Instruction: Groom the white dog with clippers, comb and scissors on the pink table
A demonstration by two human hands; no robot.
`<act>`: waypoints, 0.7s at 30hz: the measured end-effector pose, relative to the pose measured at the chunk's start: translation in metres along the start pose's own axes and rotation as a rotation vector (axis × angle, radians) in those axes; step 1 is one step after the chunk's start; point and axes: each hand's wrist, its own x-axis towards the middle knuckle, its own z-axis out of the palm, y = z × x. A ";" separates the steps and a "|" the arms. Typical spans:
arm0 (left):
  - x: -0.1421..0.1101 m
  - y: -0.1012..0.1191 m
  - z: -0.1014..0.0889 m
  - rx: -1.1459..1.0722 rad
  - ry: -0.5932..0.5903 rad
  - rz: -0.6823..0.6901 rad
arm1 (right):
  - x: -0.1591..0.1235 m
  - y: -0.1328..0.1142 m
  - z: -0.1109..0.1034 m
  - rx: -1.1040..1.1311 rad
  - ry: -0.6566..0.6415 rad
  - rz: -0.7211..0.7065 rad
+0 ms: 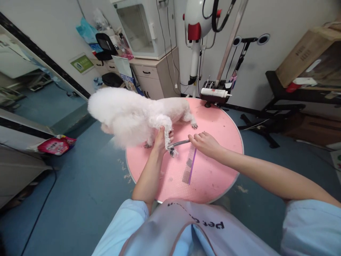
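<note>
A fluffy white dog (133, 110) stands on a round pink grooming table (207, 174), its head toward the left. My left hand (160, 139) is closed around one of its front legs, holding the paw (172, 151) raised. My right hand (204, 143) is closed on curved scissors (182, 142); the blades reach left to the fur of that paw. Beneath my right hand a metal comb with a purple spine (189, 165) lies on the table. The scissors' handles are hidden by my fingers.
At the table's back edge a dark tool holder (214, 96) carries a white bottle (214, 92) beside an upright metal post (231, 39). A white dryer (198, 21) stands behind. Fur clippings lie on table and floor. A cardboard box (301, 53) sits at right.
</note>
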 end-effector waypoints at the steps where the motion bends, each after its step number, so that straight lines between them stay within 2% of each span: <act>1: 0.000 0.000 -0.001 -0.001 -0.012 0.000 | -0.001 0.000 0.000 -0.004 -0.004 0.003; 7: 0.002 0.001 -0.005 0.020 -0.009 0.013 | -0.010 0.002 0.003 -0.010 -0.013 0.027; 12: 0.001 0.002 -0.004 0.046 -0.010 0.035 | -0.005 -0.001 -0.003 -0.012 0.019 0.036; 16: 0.000 0.002 -0.007 0.131 0.007 -0.029 | -0.001 0.001 -0.008 0.021 0.001 0.025; 18: 0.001 0.001 -0.009 0.165 0.019 -0.041 | -0.002 0.003 -0.006 0.045 -0.005 0.022; 21: 0.007 -0.004 -0.018 0.204 0.027 0.022 | -0.009 -0.002 0.003 0.128 -0.015 0.047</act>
